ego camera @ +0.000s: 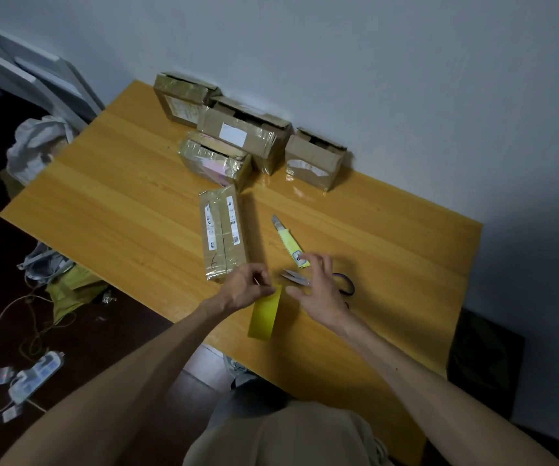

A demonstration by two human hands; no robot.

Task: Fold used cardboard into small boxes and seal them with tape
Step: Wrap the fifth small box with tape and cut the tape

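A flat taped cardboard box (223,235) lies in the middle of the wooden table (120,203). My left hand (248,288) pinches the top end of a yellow tape strip (265,316) that hangs down over the table's near part. My right hand (318,290) hovers just right of the strip with fingers spread, holding nothing, above a pair of scissors (296,278) whose dark handles show at its right. A yellow utility knife (291,243) lies just beyond the scissors.
Several assembled cardboard boxes stand along the wall: one at back left (180,100), a larger one (243,132), a shiny taped one (216,161) and one at right (313,161). The floor at left holds bags, cords and a power strip (36,373).
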